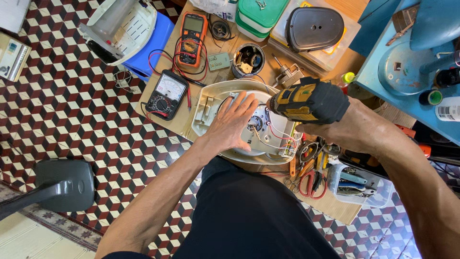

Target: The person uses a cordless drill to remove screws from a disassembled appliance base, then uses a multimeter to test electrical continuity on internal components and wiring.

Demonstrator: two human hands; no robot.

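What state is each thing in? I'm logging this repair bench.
White appliance base: upside down, opened, wiring exposed.
Left hand: flat on the base.
Right hand: gripping the cordless drill, bit at the base.
Green-lidded container: closed.
Orange multimeter: leads attached.

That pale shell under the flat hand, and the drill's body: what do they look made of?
The pale shell looks like moulded plastic: cream, smooth, softly glossy, with rounded edges. The drill in the right hand seems hard yellow plastic with matte black, perhaps rubbery, grip areas.
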